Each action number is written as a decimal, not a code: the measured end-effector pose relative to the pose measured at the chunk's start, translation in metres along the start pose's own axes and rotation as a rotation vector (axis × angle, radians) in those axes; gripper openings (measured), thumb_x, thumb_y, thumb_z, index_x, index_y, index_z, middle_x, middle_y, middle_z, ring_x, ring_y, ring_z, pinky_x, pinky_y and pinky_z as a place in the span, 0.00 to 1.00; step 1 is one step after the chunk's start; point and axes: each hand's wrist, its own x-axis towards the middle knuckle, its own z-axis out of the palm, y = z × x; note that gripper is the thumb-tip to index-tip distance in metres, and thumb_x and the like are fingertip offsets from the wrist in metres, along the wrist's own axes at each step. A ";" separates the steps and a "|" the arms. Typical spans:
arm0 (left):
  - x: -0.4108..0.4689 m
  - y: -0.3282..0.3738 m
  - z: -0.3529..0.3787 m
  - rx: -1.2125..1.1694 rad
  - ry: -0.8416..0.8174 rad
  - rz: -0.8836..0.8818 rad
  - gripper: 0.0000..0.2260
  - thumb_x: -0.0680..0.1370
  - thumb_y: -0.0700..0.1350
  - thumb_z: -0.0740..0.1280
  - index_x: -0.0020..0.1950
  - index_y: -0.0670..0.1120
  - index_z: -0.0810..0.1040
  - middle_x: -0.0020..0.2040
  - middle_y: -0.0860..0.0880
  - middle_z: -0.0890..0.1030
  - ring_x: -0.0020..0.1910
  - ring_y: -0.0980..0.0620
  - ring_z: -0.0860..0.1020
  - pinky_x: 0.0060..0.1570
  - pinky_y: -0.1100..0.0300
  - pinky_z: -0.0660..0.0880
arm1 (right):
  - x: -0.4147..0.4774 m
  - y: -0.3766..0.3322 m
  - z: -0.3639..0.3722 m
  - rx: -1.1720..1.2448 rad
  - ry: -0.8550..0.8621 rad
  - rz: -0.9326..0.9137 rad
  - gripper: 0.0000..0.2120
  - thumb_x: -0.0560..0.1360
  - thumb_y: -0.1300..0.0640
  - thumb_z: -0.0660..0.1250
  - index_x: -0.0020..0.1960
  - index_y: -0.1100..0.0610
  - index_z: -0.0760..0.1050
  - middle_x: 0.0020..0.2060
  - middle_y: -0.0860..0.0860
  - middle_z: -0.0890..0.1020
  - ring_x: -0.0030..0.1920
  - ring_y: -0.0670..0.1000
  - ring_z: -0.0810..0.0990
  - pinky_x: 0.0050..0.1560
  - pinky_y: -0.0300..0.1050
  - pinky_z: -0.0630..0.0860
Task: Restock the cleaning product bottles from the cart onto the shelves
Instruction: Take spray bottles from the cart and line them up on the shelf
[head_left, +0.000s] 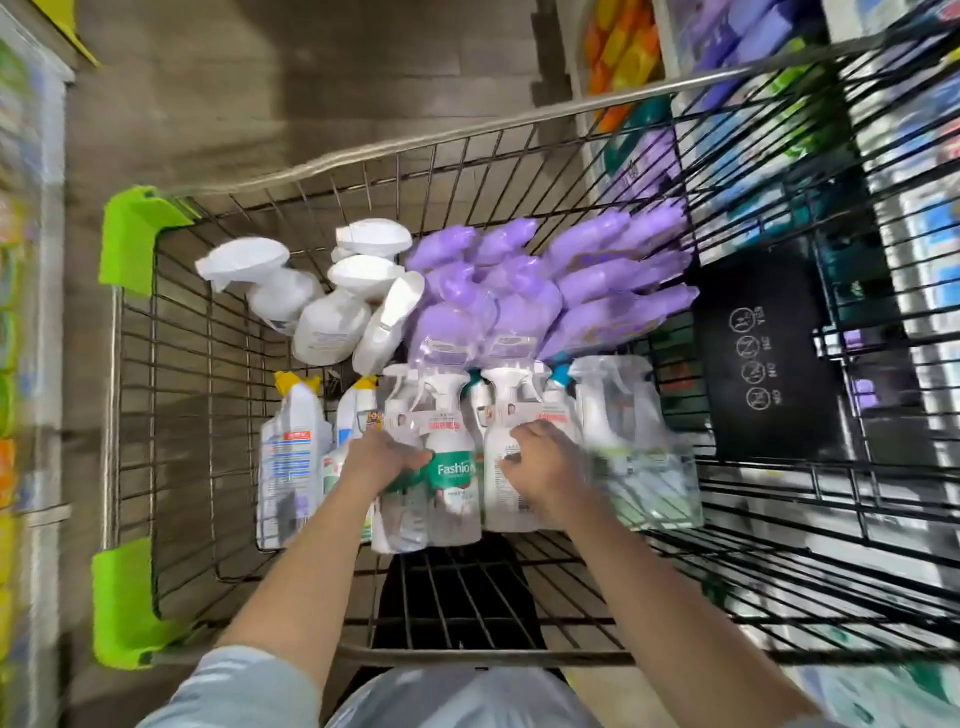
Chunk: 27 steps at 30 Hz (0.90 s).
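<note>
Free room: we see bare cart (130, 244) floor left and near us.
Blocked: spray bottles (452, 467) and purple bottles (519, 301) packed mid-cart.
</note>
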 end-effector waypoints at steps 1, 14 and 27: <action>0.033 -0.021 0.004 -0.009 -0.017 -0.005 0.45 0.51 0.63 0.81 0.61 0.41 0.76 0.57 0.45 0.80 0.56 0.46 0.78 0.57 0.53 0.75 | 0.003 0.002 0.001 -0.015 0.022 0.006 0.24 0.76 0.49 0.58 0.71 0.55 0.67 0.69 0.51 0.70 0.70 0.52 0.64 0.68 0.45 0.63; -0.017 0.012 -0.006 -0.122 -0.161 0.113 0.20 0.65 0.35 0.77 0.50 0.49 0.76 0.48 0.50 0.82 0.49 0.51 0.79 0.46 0.61 0.72 | 0.068 0.034 0.003 0.438 0.086 0.261 0.25 0.71 0.54 0.66 0.66 0.60 0.67 0.59 0.59 0.76 0.62 0.60 0.73 0.62 0.50 0.70; -0.017 0.012 -0.007 -0.052 -0.234 0.157 0.31 0.53 0.49 0.78 0.55 0.49 0.79 0.51 0.51 0.84 0.53 0.51 0.80 0.60 0.51 0.73 | 0.113 0.068 0.017 0.858 -0.071 0.344 0.41 0.52 0.48 0.80 0.62 0.60 0.74 0.53 0.53 0.81 0.53 0.52 0.80 0.51 0.42 0.74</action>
